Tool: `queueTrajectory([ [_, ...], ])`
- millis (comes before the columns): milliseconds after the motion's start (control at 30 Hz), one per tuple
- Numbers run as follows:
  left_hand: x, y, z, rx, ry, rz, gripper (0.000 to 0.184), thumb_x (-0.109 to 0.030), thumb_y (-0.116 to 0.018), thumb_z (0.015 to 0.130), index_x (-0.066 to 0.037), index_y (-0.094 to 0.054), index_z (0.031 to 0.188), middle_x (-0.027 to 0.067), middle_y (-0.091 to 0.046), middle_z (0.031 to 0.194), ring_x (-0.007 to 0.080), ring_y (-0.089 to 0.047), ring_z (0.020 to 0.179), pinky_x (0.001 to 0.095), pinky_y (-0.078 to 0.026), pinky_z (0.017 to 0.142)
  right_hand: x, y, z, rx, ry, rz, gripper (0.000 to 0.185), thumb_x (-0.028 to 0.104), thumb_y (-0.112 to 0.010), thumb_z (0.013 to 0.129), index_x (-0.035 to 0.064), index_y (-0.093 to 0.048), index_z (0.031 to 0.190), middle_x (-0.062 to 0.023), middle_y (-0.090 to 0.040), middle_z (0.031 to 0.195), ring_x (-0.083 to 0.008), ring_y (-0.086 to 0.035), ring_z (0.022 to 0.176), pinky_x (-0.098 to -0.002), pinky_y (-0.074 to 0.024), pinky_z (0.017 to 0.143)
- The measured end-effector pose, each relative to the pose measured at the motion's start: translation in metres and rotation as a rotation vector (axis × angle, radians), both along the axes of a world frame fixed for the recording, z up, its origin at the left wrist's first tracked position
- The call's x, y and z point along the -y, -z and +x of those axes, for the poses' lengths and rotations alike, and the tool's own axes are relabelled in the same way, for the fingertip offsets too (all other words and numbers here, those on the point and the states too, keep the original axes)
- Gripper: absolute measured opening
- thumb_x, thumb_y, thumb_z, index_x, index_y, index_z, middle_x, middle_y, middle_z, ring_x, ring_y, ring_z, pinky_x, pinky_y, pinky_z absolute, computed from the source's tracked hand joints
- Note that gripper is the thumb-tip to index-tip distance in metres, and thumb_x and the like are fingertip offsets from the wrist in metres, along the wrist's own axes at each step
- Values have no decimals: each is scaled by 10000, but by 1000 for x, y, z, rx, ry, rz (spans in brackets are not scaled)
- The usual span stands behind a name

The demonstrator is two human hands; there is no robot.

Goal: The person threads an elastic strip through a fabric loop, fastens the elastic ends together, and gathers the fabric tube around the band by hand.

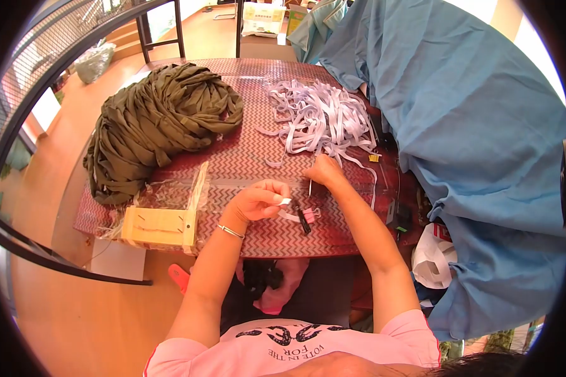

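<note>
My left hand [264, 200] pinches the end of a white strip [285, 202] over the middle of the table. To its right, my right hand [324, 170] is closed, with a thin metallic piece [310, 187] showing below its fingers; what this is I cannot make out. A tangled pile of pale lilac ribbon [327, 116] lies just beyond my right hand. Between and below my hands are a black pen-like object [303, 220] and a pink clip-like item [312, 214].
A bundle of dark olive fabric [163, 122] covers the table's left part. Near the front left edge sits a wooden block [158, 227] with pins. Blue cloth [471, 125] hangs along the right side. A small yellow item [374, 158] lies by the ribbon.
</note>
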State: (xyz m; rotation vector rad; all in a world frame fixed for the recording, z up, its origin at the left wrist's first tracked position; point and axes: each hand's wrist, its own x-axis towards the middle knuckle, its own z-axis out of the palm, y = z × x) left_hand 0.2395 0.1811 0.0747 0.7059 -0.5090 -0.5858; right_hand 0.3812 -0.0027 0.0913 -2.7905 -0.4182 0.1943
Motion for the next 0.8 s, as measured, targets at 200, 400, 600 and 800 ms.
queueTrajectory([
  [200,10,3,11,-37,-411,-293,66,-127,-547,917,-65,-545,938,43,-575,808,148,-558,725,256,-448,622,21,-23,-19,-10,-20,-240,357,211,-634,713,-30,-660,974,-260,-629,1040,-382,-606,1010,-446,-488,848],
  [400,6,0,11,18,-547,-543,51,-117,-551,930,-110,-598,951,47,-601,925,140,-549,757,254,-461,666,69,-25,-52,65,-173,-267,220,109,-576,726,9,-640,912,-203,-643,989,-384,-605,967,-479,-483,806],
  [600,14,9,20,221,-1209,330,65,-115,-623,884,-53,-632,904,23,-593,903,68,-523,733,190,-418,584,102,-24,-68,168,-242,-48,144,140,-602,731,38,-637,827,-176,-652,867,-370,-621,885,-467,-481,750],
  [800,39,14,14,278,-1174,541,59,-65,-623,874,-13,-638,899,-37,-587,794,28,-492,686,178,-383,579,71,-2,-47,7,-20,246,180,219,-671,714,40,-654,728,-168,-661,751,-322,-648,776,-405,-491,713],
])
